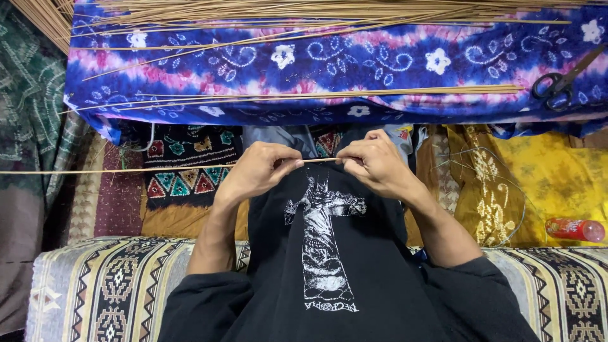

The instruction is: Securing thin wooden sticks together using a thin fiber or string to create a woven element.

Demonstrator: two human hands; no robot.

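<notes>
One thin reed stick (126, 169) ran from frame left to centre, pinched by left hand (256, 172) and right hand (377, 163) at its near end. Many sticks (329, 93) lay unworked on the blue tie-dye cloth (380, 60); scissors (557, 83) sat untouched, upper right. Early stage, I judged.

Left hand (256, 170) and right hand (373, 163) both pinch one thin tan stick (126, 170), which runs level from the fingers out past the left edge. More sticks (329, 94) lie across a blue and pink patterned cloth (354, 60). Black scissors (557, 85) rest on its right end; a red bottle (575, 229) lies on yellow fabric (538, 183).
</notes>
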